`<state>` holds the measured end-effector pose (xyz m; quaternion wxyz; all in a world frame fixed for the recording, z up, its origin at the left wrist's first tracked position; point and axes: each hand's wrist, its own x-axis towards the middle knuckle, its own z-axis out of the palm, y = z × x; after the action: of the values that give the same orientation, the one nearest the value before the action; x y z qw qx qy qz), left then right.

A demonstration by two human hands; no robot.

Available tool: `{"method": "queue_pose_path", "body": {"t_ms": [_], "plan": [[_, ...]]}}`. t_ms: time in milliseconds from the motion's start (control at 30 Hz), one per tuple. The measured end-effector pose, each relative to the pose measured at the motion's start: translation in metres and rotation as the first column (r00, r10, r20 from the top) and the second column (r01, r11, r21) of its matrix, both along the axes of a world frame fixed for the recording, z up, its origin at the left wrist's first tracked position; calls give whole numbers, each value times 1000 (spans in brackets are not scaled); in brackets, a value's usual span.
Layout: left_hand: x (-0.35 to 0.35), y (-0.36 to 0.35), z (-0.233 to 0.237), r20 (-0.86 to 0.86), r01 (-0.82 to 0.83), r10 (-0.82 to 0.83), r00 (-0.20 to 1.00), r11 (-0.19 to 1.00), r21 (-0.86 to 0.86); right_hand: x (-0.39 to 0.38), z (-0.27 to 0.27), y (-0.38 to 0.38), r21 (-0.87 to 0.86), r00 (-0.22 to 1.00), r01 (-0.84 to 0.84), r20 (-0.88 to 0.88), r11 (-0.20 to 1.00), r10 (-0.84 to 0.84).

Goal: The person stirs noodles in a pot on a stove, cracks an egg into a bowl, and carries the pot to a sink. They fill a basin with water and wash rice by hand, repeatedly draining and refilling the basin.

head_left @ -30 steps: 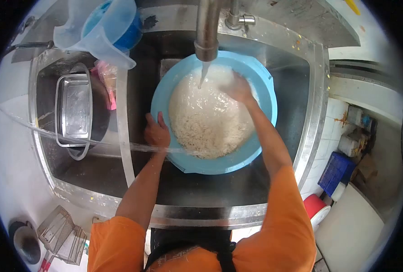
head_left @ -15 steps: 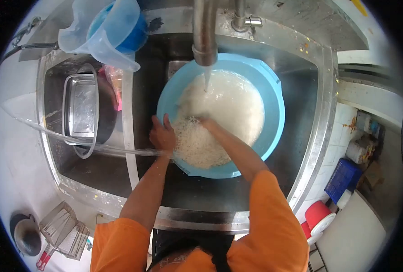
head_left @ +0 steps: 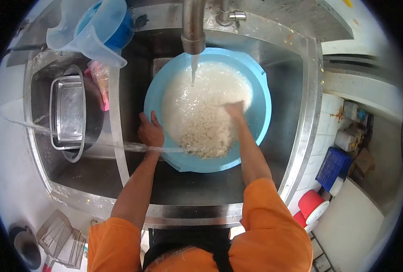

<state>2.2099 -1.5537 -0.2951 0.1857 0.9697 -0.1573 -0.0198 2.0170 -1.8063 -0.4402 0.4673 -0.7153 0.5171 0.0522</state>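
A light blue basin (head_left: 266, 106) stands in the sink, holding cloudy white water and a pale mound of rice (head_left: 206, 136). My left hand (head_left: 151, 131) grips the basin's left rim. On the right side of the basin, my right hand (head_left: 234, 109) dips into the milky water beside the rice; its fingertips are hidden under the surface. Water runs from the metal faucet (head_left: 194, 41) into the basin. A clear hose-like strand (head_left: 138, 147) crosses from the left, past my left wrist, to the basin's near left part.
In the left sink compartment are a metal tray (head_left: 69, 113), a larger metal pan behind it and a pink plastic bag (head_left: 99, 81). Translucent jugs (head_left: 97, 45) rest on the back ledge. Wire baskets (head_left: 56, 233) hang at lower left; a blue crate (head_left: 333, 168) is at right.
My right hand has moved from the basin's left-middle to its right side, and the rice mound has shifted. My left hand remains at the rim. The whole view has shifted slightly.
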Motion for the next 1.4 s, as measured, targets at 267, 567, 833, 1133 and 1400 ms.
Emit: {"method": "queue_pose_path", "body": {"t_ms": [267,567,833,1133,1400], "plan": [[-1,8,-3,-5,-6,6,1000,1000,27,87,-17,105,592,925,-48,330,804,-188],[-2,-2,9,-78,-34,35,996,999,10,-39,147,139,-98,609,-792,-198,603,768],[-5,0,11,33,40,-42,999,998,53,63,-32,34,229,606,-699,-314,678,731],[-1,-6,12,-63,-54,57,996,997,59,25,26,95,-169,389,-908,7,384,921],[-1,-7,16,-71,-49,51,996,998,27,102,116,-27,-459,801,-585,-198,668,565]]}}
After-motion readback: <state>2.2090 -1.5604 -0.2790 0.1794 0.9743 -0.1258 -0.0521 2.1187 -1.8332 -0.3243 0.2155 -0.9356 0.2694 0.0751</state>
